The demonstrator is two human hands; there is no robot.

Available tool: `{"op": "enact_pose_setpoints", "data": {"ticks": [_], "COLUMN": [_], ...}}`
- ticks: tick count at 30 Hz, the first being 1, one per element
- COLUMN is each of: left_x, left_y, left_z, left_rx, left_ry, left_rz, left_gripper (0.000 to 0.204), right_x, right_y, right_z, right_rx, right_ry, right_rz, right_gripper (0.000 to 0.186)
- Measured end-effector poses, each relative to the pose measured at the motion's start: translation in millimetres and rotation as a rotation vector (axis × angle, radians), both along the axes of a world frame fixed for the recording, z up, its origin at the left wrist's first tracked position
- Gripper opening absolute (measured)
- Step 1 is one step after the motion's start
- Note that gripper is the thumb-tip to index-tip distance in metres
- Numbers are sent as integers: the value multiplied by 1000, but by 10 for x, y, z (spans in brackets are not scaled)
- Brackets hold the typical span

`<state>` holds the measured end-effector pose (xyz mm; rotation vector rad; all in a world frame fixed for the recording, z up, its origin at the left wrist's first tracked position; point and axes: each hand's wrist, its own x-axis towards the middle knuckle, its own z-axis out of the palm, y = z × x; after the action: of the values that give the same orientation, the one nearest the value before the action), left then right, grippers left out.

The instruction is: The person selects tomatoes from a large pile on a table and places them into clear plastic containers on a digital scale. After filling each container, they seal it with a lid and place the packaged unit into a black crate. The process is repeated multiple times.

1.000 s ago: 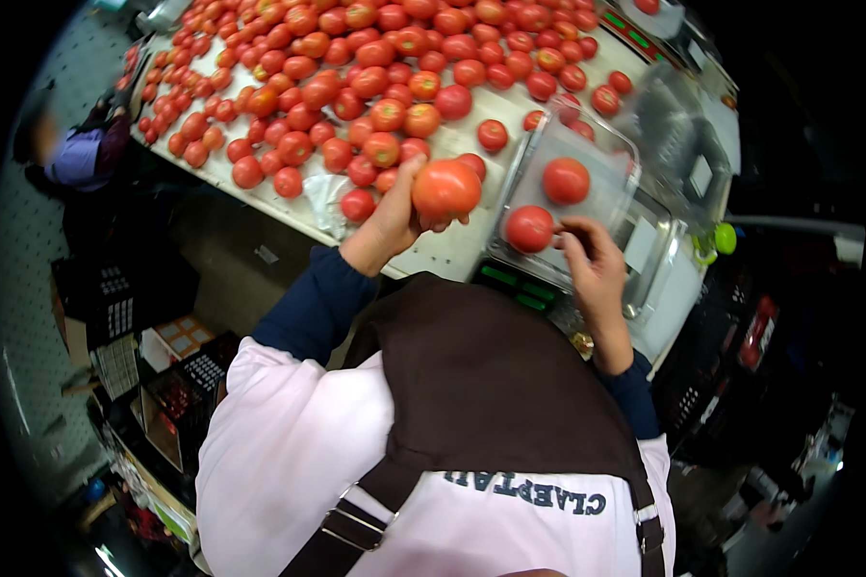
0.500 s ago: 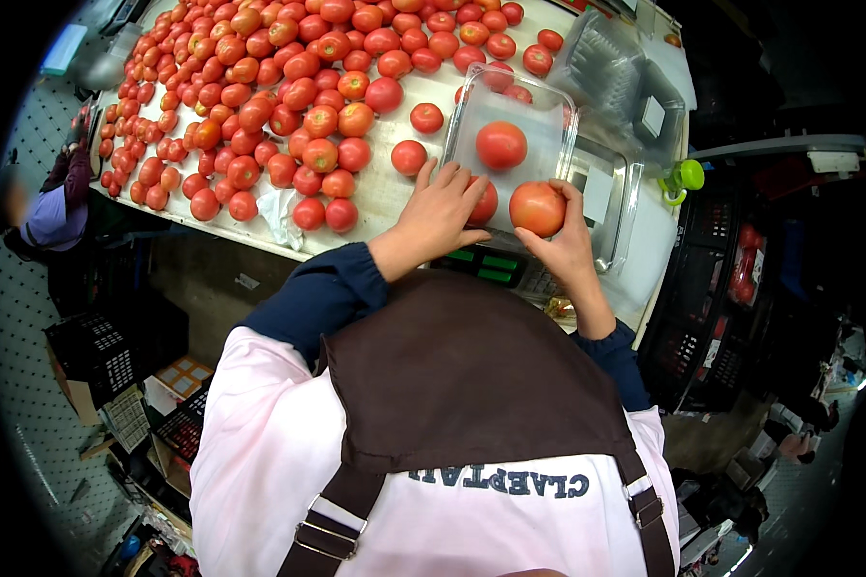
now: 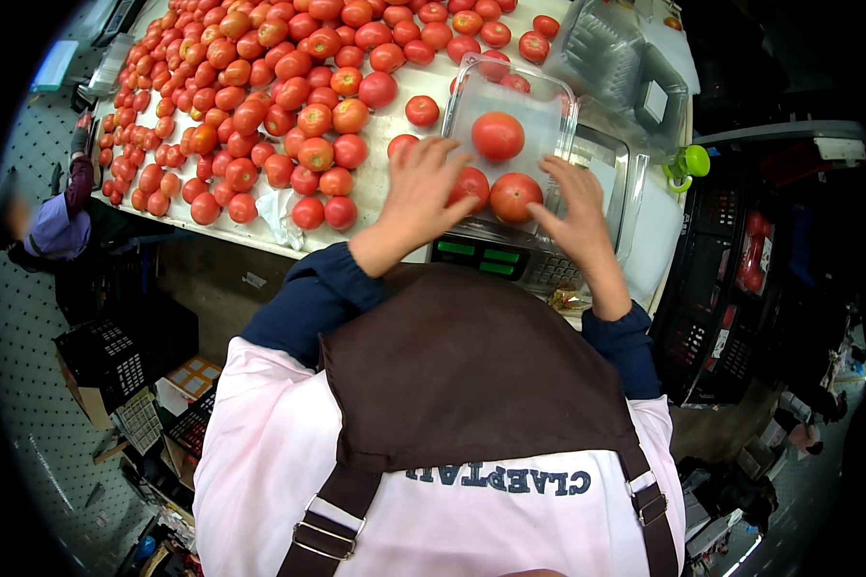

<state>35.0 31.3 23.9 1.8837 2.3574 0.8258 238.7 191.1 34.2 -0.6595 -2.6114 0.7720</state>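
Observation:
Three red tomatoes lie in a clear plastic tray (image 3: 536, 91): an upper tomato (image 3: 497, 136), a lower left tomato (image 3: 470, 186) and a lower right tomato (image 3: 516, 198). The tray rests on a scale, whose green display (image 3: 478, 257) shows at its near side. My left hand (image 3: 417, 192) is open, fingers spread, beside the lower left tomato and partly in front of a loose tomato (image 3: 402, 145). At the tray's right side, my right hand (image 3: 579, 210) stands open, with thumb and fingers apart, close to the lower right tomato.
A large spread of loose tomatoes (image 3: 260, 106) covers the table's left and far part. Clear plastic containers (image 3: 601, 58) are stacked at the far right, near a bright green object (image 3: 691, 162). Black crates (image 3: 707, 279) stand right of the table. Another person (image 3: 60, 226) is at the far left.
My right hand has set its tomato down in the tray's lower right and let go. My left hand has drawn back slightly leftward from the tray, its fingers spreading.

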Motion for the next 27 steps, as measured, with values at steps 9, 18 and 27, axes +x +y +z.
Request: {"op": "enact_pose_setpoints", "data": {"ticks": [9,18,27], "left_x": [-1049,-1500,-1809], "left_y": [-1202,-826,150], "left_z": [-694,-880,-1504], "left_rx": [56,42,-349], "left_ry": [-442,-62,512], "left_rz": [622,530,469], "left_gripper": [24,26,23], "right_x": [429,320,90], "right_y": [13,-53,-272], "right_z": [-84,-170,48], "right_rx": [-379,-521,-491], "right_ry": [278,302,284], "right_rz": [-382,-379,-294], "right_gripper": [21,18,13]}}
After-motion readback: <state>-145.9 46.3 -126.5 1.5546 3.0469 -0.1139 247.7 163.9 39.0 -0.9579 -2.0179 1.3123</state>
